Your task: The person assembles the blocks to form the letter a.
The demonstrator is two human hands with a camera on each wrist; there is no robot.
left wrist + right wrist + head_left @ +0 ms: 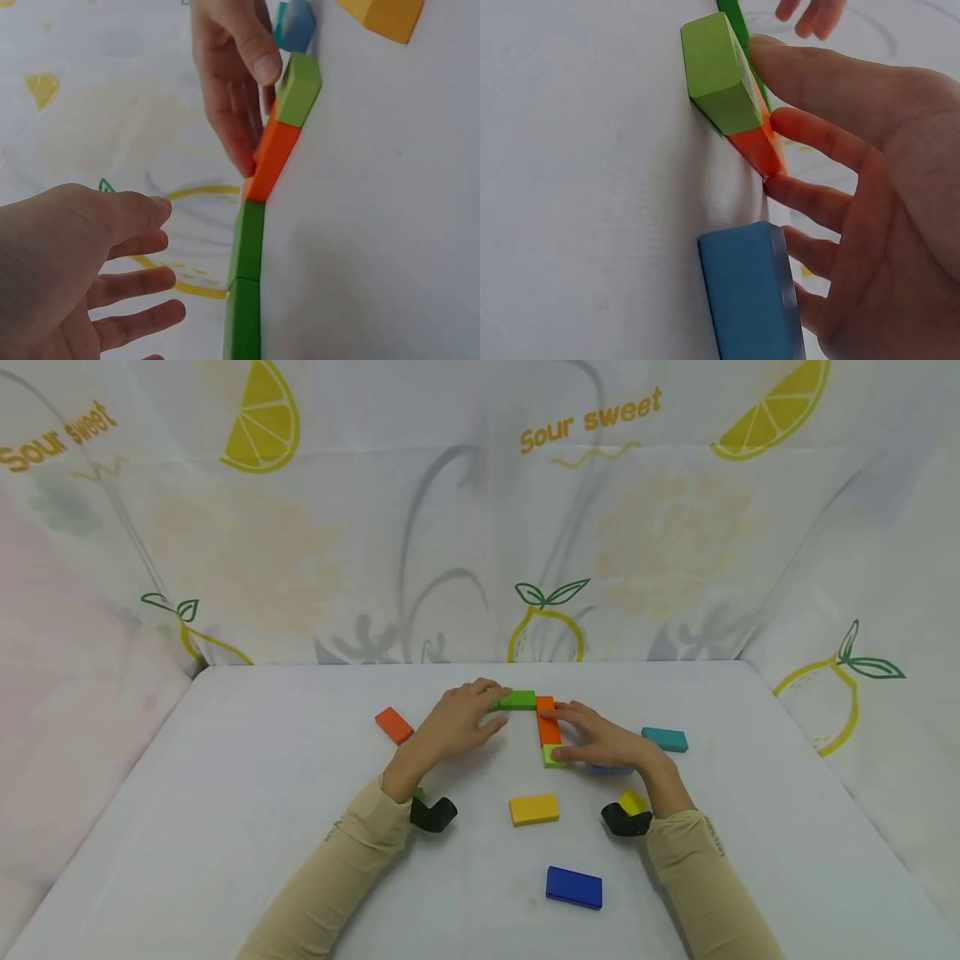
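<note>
Two green blocks lie end to end on the white cloth; the right one [519,700] meets an orange block [547,731] at a corner. At the orange block's near end sits a lime-green block [553,758]. My right hand [603,739] is at the right side of this row, its thumb by the lime block and fingertips along the orange one, fingers fairly straight. Close beneath that hand is a blue block [746,292]. My left hand [459,718] hovers by the left green block [241,322], fingers spread, holding nothing.
Around the row lie a red-orange block [393,725], a teal block [664,740], a yellow block [534,810] and a dark blue block [573,887]. Another yellow piece [632,802] shows near the right wrist, and a green bit [418,793] by the left wrist. A printed cloth hangs behind.
</note>
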